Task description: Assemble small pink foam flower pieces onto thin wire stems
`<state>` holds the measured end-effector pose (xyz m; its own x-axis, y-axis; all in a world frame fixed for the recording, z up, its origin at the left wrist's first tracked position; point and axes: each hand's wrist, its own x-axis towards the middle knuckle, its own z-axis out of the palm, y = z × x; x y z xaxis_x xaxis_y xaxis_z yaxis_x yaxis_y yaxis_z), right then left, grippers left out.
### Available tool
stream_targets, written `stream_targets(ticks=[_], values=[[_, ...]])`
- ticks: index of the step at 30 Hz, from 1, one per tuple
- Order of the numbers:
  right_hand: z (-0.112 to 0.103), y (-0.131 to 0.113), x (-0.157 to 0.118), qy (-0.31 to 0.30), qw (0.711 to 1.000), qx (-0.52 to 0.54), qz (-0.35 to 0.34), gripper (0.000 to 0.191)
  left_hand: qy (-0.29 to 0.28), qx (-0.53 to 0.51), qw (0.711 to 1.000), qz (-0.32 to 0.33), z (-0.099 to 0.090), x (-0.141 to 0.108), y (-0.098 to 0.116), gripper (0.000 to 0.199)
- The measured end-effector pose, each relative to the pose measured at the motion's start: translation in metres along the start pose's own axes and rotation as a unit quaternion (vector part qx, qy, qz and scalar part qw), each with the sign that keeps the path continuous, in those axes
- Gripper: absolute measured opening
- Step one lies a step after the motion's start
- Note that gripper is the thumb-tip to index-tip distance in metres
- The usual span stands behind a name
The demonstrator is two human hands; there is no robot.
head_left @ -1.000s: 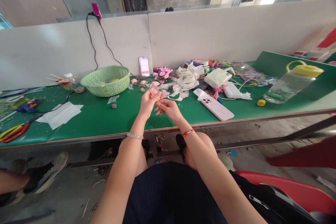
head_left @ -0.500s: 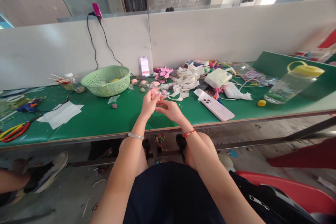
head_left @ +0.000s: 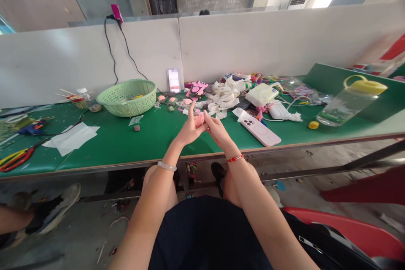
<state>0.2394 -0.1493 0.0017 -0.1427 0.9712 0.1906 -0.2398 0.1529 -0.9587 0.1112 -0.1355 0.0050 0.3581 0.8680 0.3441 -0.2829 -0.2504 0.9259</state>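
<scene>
Both hands have shifted slightly to the person's right, and the left index finger now points up. A soft-looking pink piece [head_left: 199,120] sits between them, above the surface [head_left: 158,145]; handling appears unfinished. The left hand [head_left: 187,130] is partly curled, holding it; the right hand [head_left: 218,130] is half closed beside it, its grip unclear. Around them: a green plastic basket [head_left: 126,104], white ribbon strips [head_left: 226,93], a pink smartphone [head_left: 262,132]. Behind stands a white partition [head_left: 253,42].
</scene>
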Motion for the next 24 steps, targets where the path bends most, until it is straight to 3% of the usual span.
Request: stream_targets(ticks=[4, 7, 11, 16, 24], values=[[0.002, -0.004, -0.002, -0.048, 0.994, 0.095, 0.007, 0.048, -0.014, 0.040, 0.999, 0.015, 0.006, -0.005, 0.008, 0.099], [0.001, -0.005, -0.001, -0.061, 0.992, 0.111, 0.001, 0.041, -0.019, -0.006, 1.000, -0.006, 0.006, -0.005, 0.011, 0.095], [0.000, -0.001, 0.003, -0.043, 0.995, 0.086, -0.012, 0.044, 0.028, -0.107, 0.988, -0.105, 0.004, 0.001, 0.013, 0.061], [0.004, 0.006, 0.006, -0.031, 0.997, 0.051, -0.046, 0.047, 0.079, -0.076, 0.976, -0.186, 0.001, 0.006, 0.017, 0.041], [0.003, 0.007, 0.011, 0.023, 0.998, 0.056, -0.030, 0.044, 0.067, -0.142, 0.979, -0.129, 0.002, 0.010, 0.013, 0.036]])
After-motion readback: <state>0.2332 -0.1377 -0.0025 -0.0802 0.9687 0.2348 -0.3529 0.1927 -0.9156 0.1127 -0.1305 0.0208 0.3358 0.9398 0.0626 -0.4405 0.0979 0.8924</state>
